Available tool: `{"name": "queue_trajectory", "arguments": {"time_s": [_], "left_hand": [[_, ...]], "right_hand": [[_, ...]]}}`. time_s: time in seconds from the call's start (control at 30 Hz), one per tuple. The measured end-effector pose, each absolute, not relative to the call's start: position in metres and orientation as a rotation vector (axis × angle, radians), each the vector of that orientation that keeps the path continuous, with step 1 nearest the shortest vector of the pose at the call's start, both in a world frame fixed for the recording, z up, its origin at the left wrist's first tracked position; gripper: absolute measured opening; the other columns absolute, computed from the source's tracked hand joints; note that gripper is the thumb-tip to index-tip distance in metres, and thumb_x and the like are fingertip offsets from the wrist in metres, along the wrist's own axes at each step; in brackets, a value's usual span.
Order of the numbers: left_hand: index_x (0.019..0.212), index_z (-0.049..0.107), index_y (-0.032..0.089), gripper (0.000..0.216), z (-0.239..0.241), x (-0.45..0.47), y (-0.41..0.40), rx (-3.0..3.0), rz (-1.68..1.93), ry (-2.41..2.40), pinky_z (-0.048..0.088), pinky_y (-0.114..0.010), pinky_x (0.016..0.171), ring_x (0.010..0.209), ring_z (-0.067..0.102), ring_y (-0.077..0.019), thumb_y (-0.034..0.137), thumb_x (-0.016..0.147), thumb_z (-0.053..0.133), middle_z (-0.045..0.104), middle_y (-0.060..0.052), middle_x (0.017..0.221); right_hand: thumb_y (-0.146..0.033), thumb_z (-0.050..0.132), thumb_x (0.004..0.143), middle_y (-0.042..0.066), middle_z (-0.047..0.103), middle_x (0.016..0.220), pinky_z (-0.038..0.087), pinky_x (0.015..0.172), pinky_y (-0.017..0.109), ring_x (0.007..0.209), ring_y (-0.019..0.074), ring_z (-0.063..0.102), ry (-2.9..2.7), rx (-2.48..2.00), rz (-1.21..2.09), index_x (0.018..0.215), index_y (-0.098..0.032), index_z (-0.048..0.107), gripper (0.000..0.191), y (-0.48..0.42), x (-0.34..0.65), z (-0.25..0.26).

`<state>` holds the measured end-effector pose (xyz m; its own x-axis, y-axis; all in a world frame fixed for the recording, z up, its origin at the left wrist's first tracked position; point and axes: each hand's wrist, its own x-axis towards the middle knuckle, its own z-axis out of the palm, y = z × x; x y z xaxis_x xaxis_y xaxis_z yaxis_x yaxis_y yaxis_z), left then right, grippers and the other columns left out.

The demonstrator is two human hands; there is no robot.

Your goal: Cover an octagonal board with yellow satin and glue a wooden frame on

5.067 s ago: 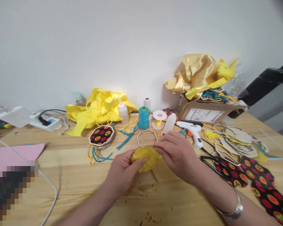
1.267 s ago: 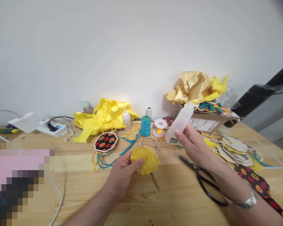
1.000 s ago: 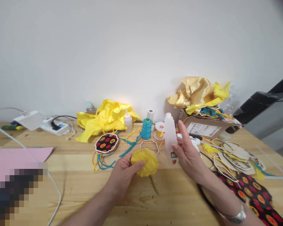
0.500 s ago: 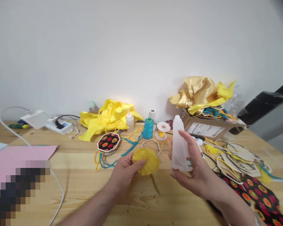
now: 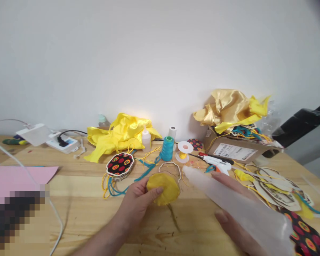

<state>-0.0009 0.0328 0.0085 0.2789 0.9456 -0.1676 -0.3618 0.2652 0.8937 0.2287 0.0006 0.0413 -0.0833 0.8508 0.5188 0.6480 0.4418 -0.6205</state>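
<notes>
1. Nearest to the camera, at lower right, grips translucent white bottle [image 5: 245, 209] with right hand [image 5: 233, 229], having fingers on both sides; holds it tilted, with narrow end directed toward far left.
2. Slightly farther, over the wooden table [image 5: 82, 217], pinches round yellow cloth piece [image 5: 166, 188] with left hand [image 5: 138, 199], pressing thumb upon its face; holds it apart from the bottle.
3. Just beyond the cloth piece, on the table, can see white scalloped frame [image 5: 179, 171] and, to the left, stack of flower-patterned plaques [image 5: 120, 164].
4. Further back, can see white glue gun [image 5: 220, 163] at right, then spool with yellow thread [image 5: 183, 155] and, just beside it, teal thread cone [image 5: 167, 149].
5. Farthest, close to the wall [image 5: 160, 64], can see heap of yellow satin [image 5: 122, 131] with small nozzle bottle [image 5: 146, 140] before it, and at right, cardboard box [image 5: 261, 151] with golden cloth [image 5: 229, 106] on top.
</notes>
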Motion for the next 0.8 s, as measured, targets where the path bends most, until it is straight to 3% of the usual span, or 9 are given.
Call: {"name": "queue_trajectory", "arguments": {"time_s": [0.1, 0.33, 0.6, 0.8], "left_hand": [[0.095, 0.073, 0.019, 0.024, 0.009, 0.000, 0.033, 0.872, 1.034, 0.850, 0.051, -0.027, 0.071, 0.073, 0.067, -0.0180, 0.026, 0.072, 0.073, 0.075, -0.003, 0.083], [0.098, 0.072, 0.021, 0.025, 0.006, -0.002, 0.032, 0.894, 1.042, 0.878, 0.051, -0.028, 0.074, 0.074, 0.067, -0.0181, 0.027, 0.073, 0.072, 0.074, -0.002, 0.085], [0.101, 0.071, 0.020, 0.028, 0.005, -0.002, 0.033, 0.896, 1.027, 0.855, 0.051, -0.026, 0.072, 0.075, 0.067, -0.0180, 0.027, 0.074, 0.071, 0.074, -0.002, 0.085], [0.095, 0.071, 0.019, 0.026, 0.006, 0.000, 0.030, 0.869, 1.005, 0.893, 0.052, -0.027, 0.071, 0.078, 0.068, -0.0201, 0.029, 0.071, 0.073, 0.074, -0.002, 0.082]], "right_hand": [[-0.045, 0.056, 0.077, 0.008, 0.069, 0.093, 0.056, 0.068, 0.038, 0.077, 0.0263, 0.067, -1.766, -1.212, 0.211, 0.107, -0.028, 0.059, 0.035, 0.000, 0.225, 0.049], [-0.034, 0.064, 0.074, 0.002, 0.068, 0.074, 0.050, 0.043, 0.023, 0.050, 0.0147, 0.061, -1.751, -1.206, 0.189, 0.094, -0.024, 0.058, 0.024, 0.001, 0.216, 0.054], [-0.030, 0.063, 0.074, -0.004, 0.069, 0.073, 0.053, 0.051, 0.018, 0.056, 0.0122, 0.066, -1.858, -1.035, 0.122, 0.095, -0.027, 0.057, 0.022, 0.004, 0.210, 0.059], [-0.034, 0.064, 0.073, 0.001, 0.069, 0.078, 0.056, 0.057, 0.023, 0.064, 0.0158, 0.068, -1.852, -1.016, -0.038, 0.094, -0.023, 0.058, 0.024, 0.005, 0.210, 0.055]]}}
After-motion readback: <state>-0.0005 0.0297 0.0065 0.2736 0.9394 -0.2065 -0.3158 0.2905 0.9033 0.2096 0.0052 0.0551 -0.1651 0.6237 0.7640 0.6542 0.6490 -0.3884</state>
